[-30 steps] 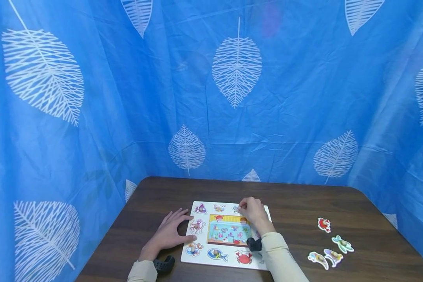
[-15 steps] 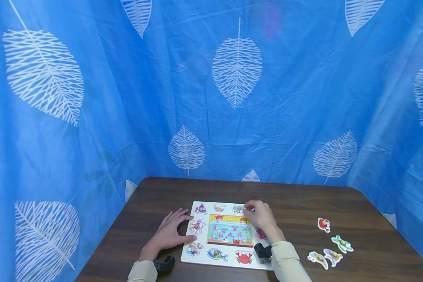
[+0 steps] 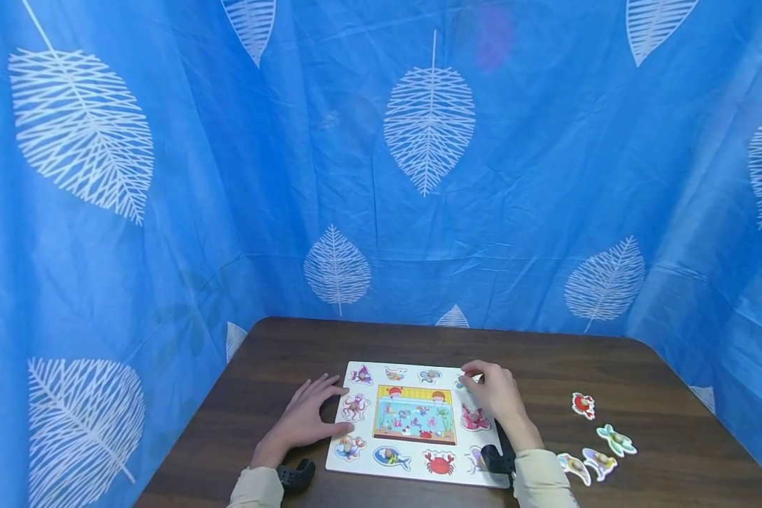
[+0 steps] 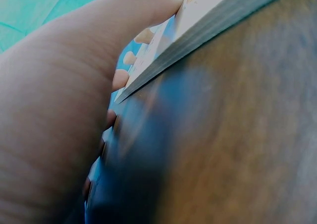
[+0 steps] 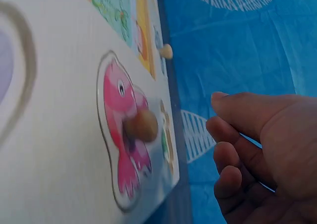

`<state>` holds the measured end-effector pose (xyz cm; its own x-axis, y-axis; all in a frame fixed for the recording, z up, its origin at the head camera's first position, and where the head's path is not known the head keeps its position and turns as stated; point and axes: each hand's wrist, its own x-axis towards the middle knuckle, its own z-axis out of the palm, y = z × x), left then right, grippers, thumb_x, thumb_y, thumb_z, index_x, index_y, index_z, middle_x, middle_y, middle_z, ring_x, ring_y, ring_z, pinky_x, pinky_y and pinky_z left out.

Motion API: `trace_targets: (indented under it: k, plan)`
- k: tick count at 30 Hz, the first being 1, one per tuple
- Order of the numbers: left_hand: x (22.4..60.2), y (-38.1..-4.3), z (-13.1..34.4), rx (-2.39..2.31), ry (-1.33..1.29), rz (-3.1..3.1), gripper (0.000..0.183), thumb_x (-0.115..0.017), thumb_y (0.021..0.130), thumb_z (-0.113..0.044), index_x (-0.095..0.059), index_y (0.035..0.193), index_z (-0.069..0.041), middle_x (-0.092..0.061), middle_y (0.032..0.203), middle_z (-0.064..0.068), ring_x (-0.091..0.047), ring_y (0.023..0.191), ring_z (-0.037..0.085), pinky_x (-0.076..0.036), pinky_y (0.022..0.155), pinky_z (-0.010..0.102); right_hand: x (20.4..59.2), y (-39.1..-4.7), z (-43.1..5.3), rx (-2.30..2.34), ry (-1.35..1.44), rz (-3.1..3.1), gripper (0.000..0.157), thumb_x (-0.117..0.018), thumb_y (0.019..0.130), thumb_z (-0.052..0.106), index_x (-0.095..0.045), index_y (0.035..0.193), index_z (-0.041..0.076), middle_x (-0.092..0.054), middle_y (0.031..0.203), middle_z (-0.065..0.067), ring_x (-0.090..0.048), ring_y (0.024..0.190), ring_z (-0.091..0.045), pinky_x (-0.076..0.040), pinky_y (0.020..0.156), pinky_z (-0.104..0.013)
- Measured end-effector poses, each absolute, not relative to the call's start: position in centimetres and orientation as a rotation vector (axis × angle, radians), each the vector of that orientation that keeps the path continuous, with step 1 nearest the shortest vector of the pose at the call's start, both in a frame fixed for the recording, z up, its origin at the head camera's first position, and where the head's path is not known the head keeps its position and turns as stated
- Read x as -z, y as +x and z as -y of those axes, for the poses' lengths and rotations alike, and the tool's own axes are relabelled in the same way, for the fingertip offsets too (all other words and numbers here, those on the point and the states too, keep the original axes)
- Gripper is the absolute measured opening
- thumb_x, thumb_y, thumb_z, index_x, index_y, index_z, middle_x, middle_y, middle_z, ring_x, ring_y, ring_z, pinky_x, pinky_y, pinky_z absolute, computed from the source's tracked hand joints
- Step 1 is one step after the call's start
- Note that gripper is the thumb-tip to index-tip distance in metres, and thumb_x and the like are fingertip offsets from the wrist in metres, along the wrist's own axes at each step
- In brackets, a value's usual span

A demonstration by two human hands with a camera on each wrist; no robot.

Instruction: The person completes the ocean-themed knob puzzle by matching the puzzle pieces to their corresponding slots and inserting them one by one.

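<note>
A white knob puzzle board [image 3: 413, 471] with sea-animal shapes lies on the table. My left hand [image 3: 306, 416] rests at its left edge, fingers spread, thumb and index finger touching the board. Over the board's far right corner hovers my right hand [image 3: 497, 394]; in the right wrist view its fingers bend loosely and hold nothing. Near it sits a pink puzzle piece with a wooden knob [image 5: 119, 105]. A grey-blue piece [image 3: 429, 377] lies in the board's far row. An octopus piece [image 3: 355, 408] and a striped fish piece [image 3: 390, 458] also sit in the board.
To the right, several loose puzzle pieces lie on the dark wooden table [image 3: 292, 346]: a red crab [image 3: 583, 405], a green-edged one [image 3: 617, 440], and two close together, one purple-yellow [image 3: 600, 463]. A blue leaf-print curtain [image 3: 381, 212] encloses the table's far side and sides.
My right hand has moved right, away from the grey-blue piece to the board's far right corner, uncovering that piece and the pink one. The left hand stays where it was.
</note>
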<state>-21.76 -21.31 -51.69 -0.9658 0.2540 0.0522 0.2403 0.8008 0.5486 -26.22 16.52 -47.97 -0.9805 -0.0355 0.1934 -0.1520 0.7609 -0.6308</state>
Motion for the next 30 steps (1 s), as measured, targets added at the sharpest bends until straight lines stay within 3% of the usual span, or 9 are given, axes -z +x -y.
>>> trace_targets:
  k: [3, 19, 24, 30]
  plan:
    - [51.7, -21.8, 21.3, -0.895, 0.406, -2.959, 0.075, -0.079, 0.079, -0.065, -0.062, 0.138, -0.021, -0.046, 0.159, 0.013, -0.030, 0.154, 0.038, -0.016, 0.125, 0.066, 48.0, -26.0, -17.3, -1.011, 0.137, 2.774, 0.020, -0.077, 0.093, 0.014, -0.076, 0.111, 0.007, -0.075, 0.102, -0.009, -0.058, 0.082, -0.020, -0.050, 0.072, -0.032]
    - [51.8, -21.8, 21.2, -0.887, 0.414, -2.957, 0.076, -0.078, 0.080, -0.066, -0.062, 0.139, -0.022, -0.045, 0.160, 0.013, -0.030, 0.154, 0.038, -0.016, 0.125, 0.065, 47.2, -25.6, -22.4, -0.961, 0.097, 2.724, 0.024, -0.074, 0.095, 0.018, -0.074, 0.114, 0.002, -0.074, 0.093, -0.009, -0.059, 0.077, -0.021, -0.049, 0.067, -0.033]
    - [51.8, -21.8, 21.2, -0.895, 0.429, -2.949, 0.075, -0.078, 0.080, -0.064, -0.062, 0.139, -0.021, -0.044, 0.161, 0.014, -0.030, 0.154, 0.039, -0.016, 0.125, 0.065, 47.5, -25.0, -25.0, -0.904, 0.031, 2.726, 0.026, -0.072, 0.096, 0.018, -0.073, 0.114, 0.000, -0.074, 0.095, -0.013, -0.065, 0.082, -0.025, -0.057, 0.073, -0.043]
    - [51.7, -21.9, 21.4, -0.901, 0.433, -2.957, 0.075, -0.079, 0.080, -0.063, -0.062, 0.139, -0.021, -0.044, 0.161, 0.015, -0.030, 0.154, 0.039, -0.016, 0.125, 0.064, 47.4, -24.6, -27.6, -0.853, -0.044, 2.749, 0.029, -0.070, 0.098, 0.019, -0.071, 0.116, -0.003, -0.072, 0.097, -0.018, -0.067, 0.090, -0.038, -0.054, 0.082, -0.060]
